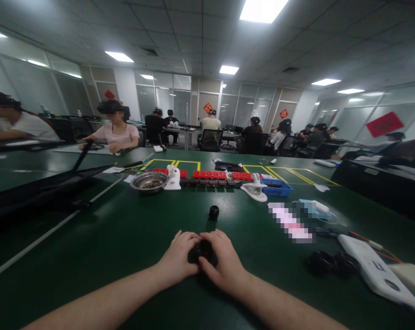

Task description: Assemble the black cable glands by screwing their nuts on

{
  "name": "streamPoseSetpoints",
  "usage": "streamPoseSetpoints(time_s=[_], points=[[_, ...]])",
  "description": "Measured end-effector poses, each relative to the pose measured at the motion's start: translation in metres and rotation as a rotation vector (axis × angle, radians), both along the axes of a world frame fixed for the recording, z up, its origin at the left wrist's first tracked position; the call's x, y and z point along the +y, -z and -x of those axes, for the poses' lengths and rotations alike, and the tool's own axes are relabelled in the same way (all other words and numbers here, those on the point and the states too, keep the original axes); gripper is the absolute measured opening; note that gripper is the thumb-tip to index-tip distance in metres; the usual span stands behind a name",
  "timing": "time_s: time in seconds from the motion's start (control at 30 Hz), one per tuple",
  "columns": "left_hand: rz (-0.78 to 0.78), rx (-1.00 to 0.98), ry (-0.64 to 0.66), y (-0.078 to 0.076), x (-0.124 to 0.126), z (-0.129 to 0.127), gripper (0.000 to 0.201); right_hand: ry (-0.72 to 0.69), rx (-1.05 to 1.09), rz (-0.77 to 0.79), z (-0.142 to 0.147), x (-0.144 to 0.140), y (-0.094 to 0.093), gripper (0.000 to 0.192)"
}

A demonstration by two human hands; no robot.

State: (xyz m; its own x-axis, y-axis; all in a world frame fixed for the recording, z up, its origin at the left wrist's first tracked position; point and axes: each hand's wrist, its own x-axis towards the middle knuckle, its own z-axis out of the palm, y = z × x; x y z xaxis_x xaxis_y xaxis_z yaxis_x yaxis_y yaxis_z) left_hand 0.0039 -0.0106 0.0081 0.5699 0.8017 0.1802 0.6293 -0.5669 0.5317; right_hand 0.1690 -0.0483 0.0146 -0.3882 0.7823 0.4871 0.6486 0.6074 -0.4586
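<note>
A black, round part with a dark opening on top (204, 249) sits between both hands low over the green table. My left hand (180, 255) curls round its left side, with fingers along the back and the thumb in front. From the right, my right hand (225, 260) closes on the same part, thumb at its near edge. Its lower side is hidden by the hands. Just beyond the fingertips stands a small black ribbed part (213, 212), untouched. Two more black round parts, one of them here (320, 263), lie to the right, blurred.
Across the table stand a metal bowl of small pieces (148, 182), a red-and-black strip rack (210, 178), a white clamp (255, 189) and a blue tray (278, 187). At right lie a white device (377, 268) and cables. Several people sit farther back.
</note>
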Motion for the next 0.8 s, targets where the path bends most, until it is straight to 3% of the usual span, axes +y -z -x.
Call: streamPoseSetpoints(time_s=[0.1, 0.17, 0.37, 0.5, 0.63, 0.8], points=[[0.014, 0.003, -0.004, 0.0033, 0.0022, -0.0004, 0.043, -0.079, -0.071, -0.034, -0.0015, -0.0004, 0.0023, 0.066], [0.016, 0.013, -0.002, 0.0051, 0.0034, 0.0001, 0.046, -0.038, -0.079, -0.048, -0.0019, 0.0000, 0.0033, 0.072], [-0.003, 0.007, 0.018, 0.0005, 0.0002, 0.0008, 0.040, 0.185, 0.026, -0.007, 0.0001, 0.0046, 0.0010, 0.061], [0.000, 0.004, 0.006, 0.0012, 0.0004, 0.0004, 0.042, 0.130, 0.028, 0.002, -0.0014, 0.0044, -0.0019, 0.044], [0.018, 0.014, 0.008, 0.0043, 0.0039, 0.0015, 0.048, -0.037, -0.029, -0.006, -0.0041, 0.0011, 0.0006, 0.065], [0.023, 0.038, 0.017, -0.0001, 0.0024, 0.0017, 0.042, 0.109, 0.001, -0.058, -0.0023, 0.0029, 0.0065, 0.073]])
